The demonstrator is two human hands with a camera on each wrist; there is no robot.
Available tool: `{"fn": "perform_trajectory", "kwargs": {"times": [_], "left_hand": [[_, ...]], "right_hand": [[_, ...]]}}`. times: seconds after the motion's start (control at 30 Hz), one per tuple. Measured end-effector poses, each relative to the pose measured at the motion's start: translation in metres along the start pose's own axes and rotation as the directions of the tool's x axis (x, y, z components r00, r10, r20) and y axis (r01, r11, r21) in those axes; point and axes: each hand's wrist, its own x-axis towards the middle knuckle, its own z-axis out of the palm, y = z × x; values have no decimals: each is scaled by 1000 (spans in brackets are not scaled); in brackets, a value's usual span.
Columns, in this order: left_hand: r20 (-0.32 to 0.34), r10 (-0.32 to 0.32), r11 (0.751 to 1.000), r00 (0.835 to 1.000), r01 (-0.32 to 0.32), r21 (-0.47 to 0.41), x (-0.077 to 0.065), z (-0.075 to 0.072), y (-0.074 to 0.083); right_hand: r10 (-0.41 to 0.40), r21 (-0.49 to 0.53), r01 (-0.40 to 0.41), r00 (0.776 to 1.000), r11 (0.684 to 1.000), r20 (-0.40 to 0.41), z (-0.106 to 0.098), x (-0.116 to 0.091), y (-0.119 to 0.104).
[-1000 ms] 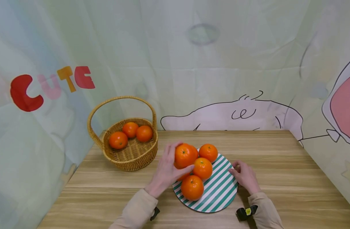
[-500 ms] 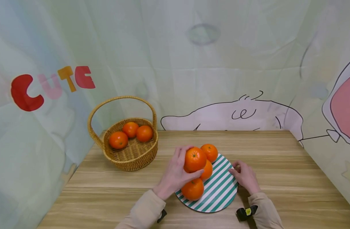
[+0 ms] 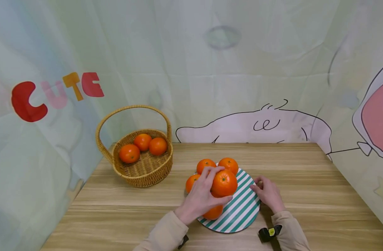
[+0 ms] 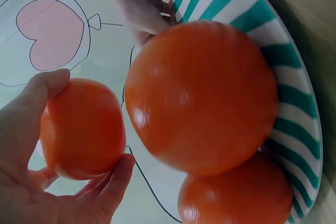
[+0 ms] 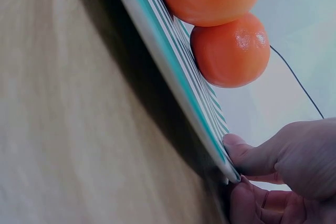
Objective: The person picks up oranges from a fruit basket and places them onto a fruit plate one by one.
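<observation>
My left hand grips a mandarin between thumb and fingers, holding it over a round plate with green and white stripes. In the left wrist view, the held mandarin appears apart from a nearer mandarin on the plate. Several mandarins sit toward the plate's left and back, among them a back-right one, a left one and a front one, partly covered by my left hand. At the plate's right rim, my right hand pinches the edge, thumb on top.
Back left on the wooden table stands a wicker basket with a tall arched handle. Three mandarins lie inside it. Printed curtains hang behind and beside the table.
My left hand has carried the mandarin rightward and slightly toward me across the plate, uncovering mandarins at the plate's back left. My right hand and the basket have stayed in place.
</observation>
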Motion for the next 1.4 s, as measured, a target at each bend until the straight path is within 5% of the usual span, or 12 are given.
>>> {"fn": "perform_trajectory", "kwargs": {"times": [0.4, 0.7, 1.2, 1.4], "left_hand": [[74, 15, 989, 997, -26, 148, -4, 12, 9], [88, 60, 957, 994, -82, 277, -6, 20, 10], [122, 162, 809, 979, -203, 552, -10, 37, 6], [145, 163, 776, 976, -218, 593, -12, 41, 5]], "right_hand": [[16, 4, -16, 1000, 1000, 15, -1, 2, 1], [31, -2, -31, 999, 1000, 17, -2, 1, -1], [11, -11, -11, 1000, 1000, -1, -1, 0, 0], [12, -15, -12, 1000, 1000, 0, -1, 1, 1]]}}
